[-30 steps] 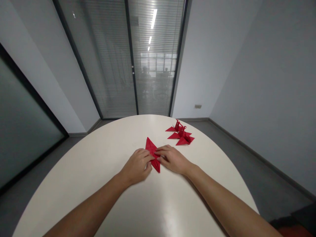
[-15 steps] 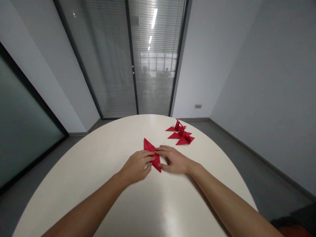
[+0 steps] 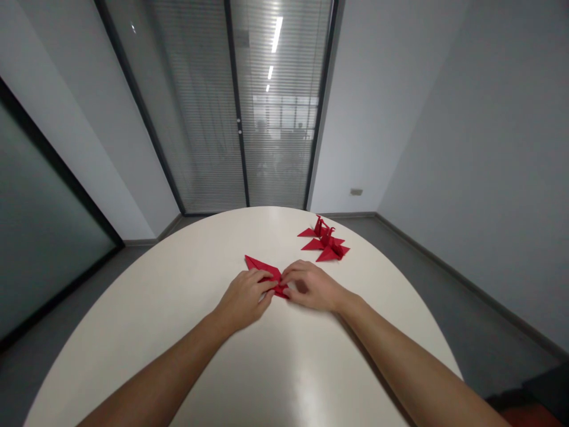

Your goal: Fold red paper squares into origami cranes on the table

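Note:
A folded piece of red origami paper point(image 3: 265, 268) lies on the white table between my hands, its pointed end toward the far left. My left hand point(image 3: 249, 298) rests over its near left side, fingers pressed on the paper and covering part of it. At the right end, my right hand point(image 3: 312, 287) pinches the paper's edge between thumb and fingers. Several red origami cranes point(image 3: 328, 242) stand close together beyond my right hand, wings spread and partly overlapping.
The round white table point(image 3: 146, 332) curves away on both sides, its far edge near a glass partition with blinds point(image 3: 280, 160). A wall socket point(image 3: 356, 192) sits low on the wall behind. Something dark and red point(image 3: 528, 409) shows at the lower right corner.
The red paper has turned counterclockwise, its far tip swinging left and its near tip rising to the right. My right thumb and fingers have closed on its right end; the cranes have not moved.

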Tool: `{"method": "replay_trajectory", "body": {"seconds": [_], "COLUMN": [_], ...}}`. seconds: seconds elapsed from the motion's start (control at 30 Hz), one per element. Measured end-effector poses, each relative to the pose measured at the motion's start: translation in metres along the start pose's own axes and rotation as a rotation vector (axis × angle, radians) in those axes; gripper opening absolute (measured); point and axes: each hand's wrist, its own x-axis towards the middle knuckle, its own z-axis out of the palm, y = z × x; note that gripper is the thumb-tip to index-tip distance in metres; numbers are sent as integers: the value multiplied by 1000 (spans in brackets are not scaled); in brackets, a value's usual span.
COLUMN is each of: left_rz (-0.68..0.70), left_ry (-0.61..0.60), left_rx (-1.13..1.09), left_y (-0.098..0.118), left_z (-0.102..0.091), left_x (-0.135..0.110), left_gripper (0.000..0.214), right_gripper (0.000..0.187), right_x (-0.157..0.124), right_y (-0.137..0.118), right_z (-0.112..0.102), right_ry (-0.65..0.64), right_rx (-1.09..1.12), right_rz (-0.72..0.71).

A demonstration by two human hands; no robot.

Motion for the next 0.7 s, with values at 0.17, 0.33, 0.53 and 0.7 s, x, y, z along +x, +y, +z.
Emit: {"method": "replay_trajectory", "body": {"seconds": [0.17,0.33,0.53,0.7], "left_rz": [-22,-32,-71,-102], "left_ry": [8,-5,2,32], "left_rx": [21,20,-18,-50], "left_y": [0,-3,-7,-13], "left_z": [1,3,2,4], "left_x": [2,3,5,5], "left_gripper": [26,24,20,20], "right_gripper": [11,14,5,11], "right_x": [-1,-1,-1,-1], "right_y": [1,1,0,-1], "right_z": [2,1,2,2], "right_ry": [-47,-69,-68,-64], "right_rx": [-24,-20,-13,-10], "right_rz": [3,22,52,77]}}
